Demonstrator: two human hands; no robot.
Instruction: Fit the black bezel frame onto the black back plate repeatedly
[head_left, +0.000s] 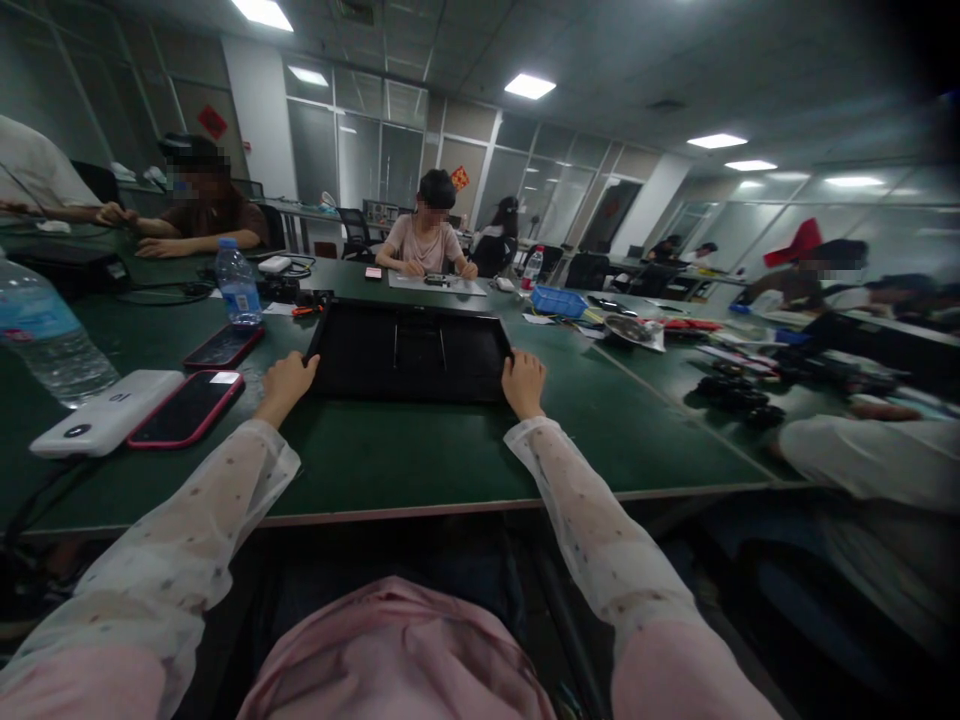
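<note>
A flat black tray [411,352] with a raised rim lies on the smooth green table [420,455], right in front of the person. The left hand [287,381] grips its near left corner and the right hand [523,381] grips its near right corner, fingers curled over the edge. Two shiny phones [187,407] and a white box [105,412] lie to the left, near a clear plastic bottle [238,283].

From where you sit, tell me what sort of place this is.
Probably a shared workroom or assembly office. Several people sit at long green tables strewn with small parts; a black tray lies between the left hand and right hand; glass partitions line the back.
</note>
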